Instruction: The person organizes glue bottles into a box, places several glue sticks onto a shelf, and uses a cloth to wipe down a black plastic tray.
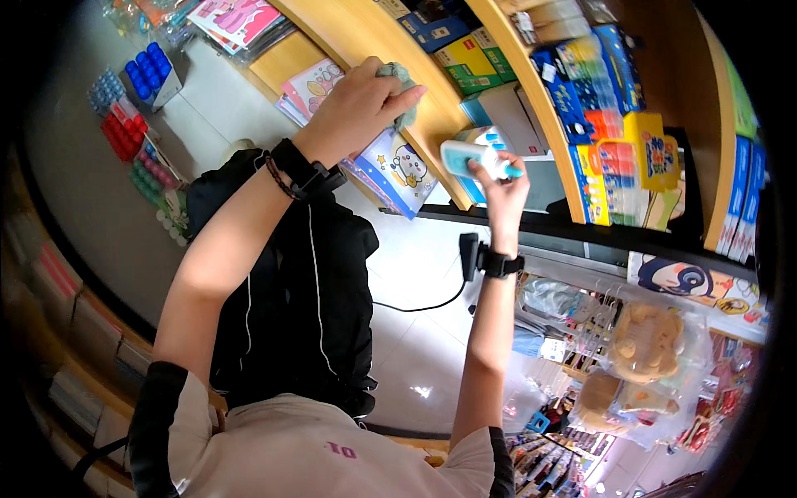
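Observation:
My left hand is closed around a grey-green cloth, just over the front board of a wooden shelf. In my right hand is a white plastic bottle with a teal label and a teal nozzle cap, tilted on its side. The bottle is in front of the end of the same shelf, where a box with blue marks stands behind it. Below my left hand, a notebook with a cartoon cover sticks out from a lower compartment.
Boxed goods fill the shelf beyond my hands, with packs of coloured pens one shelf farther right. Blue bottle-like items stand at the upper left. Bagged plush goods hang at the lower right. A black cable runs near my right wrist.

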`<state>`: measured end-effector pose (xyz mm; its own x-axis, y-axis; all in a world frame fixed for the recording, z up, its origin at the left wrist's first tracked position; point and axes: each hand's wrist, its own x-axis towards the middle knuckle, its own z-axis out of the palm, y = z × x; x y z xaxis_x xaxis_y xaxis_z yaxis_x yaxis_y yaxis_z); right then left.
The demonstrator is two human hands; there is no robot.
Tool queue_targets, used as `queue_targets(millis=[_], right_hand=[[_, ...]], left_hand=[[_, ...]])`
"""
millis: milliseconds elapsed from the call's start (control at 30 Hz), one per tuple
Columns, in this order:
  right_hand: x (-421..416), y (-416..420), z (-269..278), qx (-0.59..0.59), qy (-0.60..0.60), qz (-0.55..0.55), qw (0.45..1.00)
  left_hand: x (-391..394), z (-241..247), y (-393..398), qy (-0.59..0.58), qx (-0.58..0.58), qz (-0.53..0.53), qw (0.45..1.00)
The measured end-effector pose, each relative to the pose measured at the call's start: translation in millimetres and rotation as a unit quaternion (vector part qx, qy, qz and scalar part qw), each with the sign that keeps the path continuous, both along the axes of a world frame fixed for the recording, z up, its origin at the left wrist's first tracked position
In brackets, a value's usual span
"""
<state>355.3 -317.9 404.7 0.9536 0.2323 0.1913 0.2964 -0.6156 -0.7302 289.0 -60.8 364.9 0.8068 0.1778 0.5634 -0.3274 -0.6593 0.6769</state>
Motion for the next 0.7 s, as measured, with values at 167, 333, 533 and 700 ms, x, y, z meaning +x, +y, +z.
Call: queue_targets(millis=[167, 333, 533, 700], right_hand=[[77, 18, -14, -0.076, -0.057, -0.002, 0.995], [126, 17, -34, -0.222, -0.089, -0.035, 0.97], [141, 30, -37, -0.291, -0.069, -0.044, 0.953], [155, 21, -48, -0.298, -0.127, -0.062, 0.944]], left_hand=[[15, -13, -3, 0.035, -0.017, 0.053, 0.998], [27, -18, -9, 0.07, -0.008, 0.027, 0.997], [31, -16, -6, 0.066, -0.025, 0.019, 0.997], [32, -20, -13, 0.059, -0.029, 0.001, 0.998]])
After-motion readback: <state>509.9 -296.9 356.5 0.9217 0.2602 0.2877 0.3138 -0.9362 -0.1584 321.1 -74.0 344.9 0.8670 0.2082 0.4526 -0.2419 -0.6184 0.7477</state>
